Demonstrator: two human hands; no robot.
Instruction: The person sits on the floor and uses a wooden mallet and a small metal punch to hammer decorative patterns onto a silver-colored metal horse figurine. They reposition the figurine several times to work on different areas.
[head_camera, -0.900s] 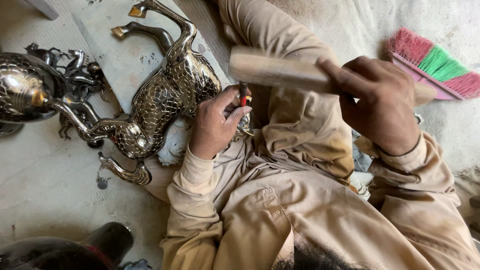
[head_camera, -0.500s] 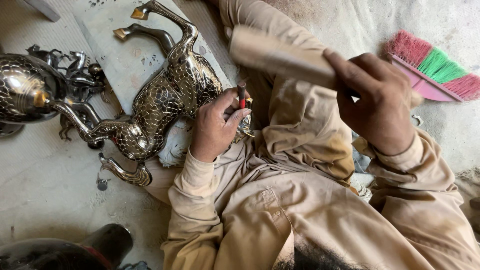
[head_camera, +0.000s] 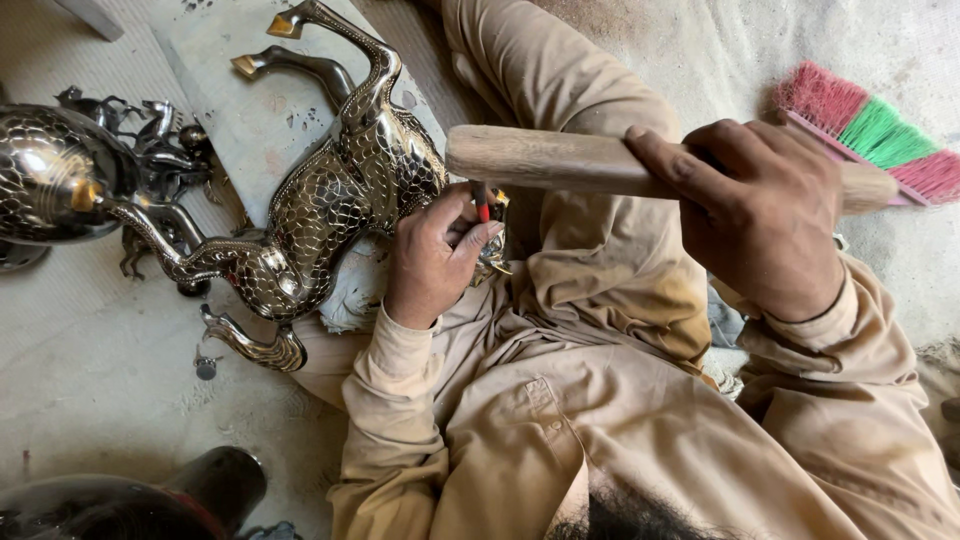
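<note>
A brass animal figure (head_camera: 340, 195) with an engraved scale pattern lies on its side across a stone slab (head_camera: 255, 110) and my lap. My left hand (head_camera: 430, 255) rests against its body and pinches a small red-tipped chisel (head_camera: 481, 200) upright on the metal. My right hand (head_camera: 765, 215) grips a thick wooden stick (head_camera: 560, 160), held level just above the chisel's top. I sit on the floor in tan clothes.
A round patterned metal vessel (head_camera: 45, 175) and small dark metal figures (head_camera: 150, 130) lie at the left. A broom (head_camera: 870, 130) with pink and green bristles lies at the right. A dark rounded object (head_camera: 150, 495) sits at the bottom left.
The wooden stick in my right hand swung from level to tilted up and back down over the chisel. My left hand stayed on the figure.
</note>
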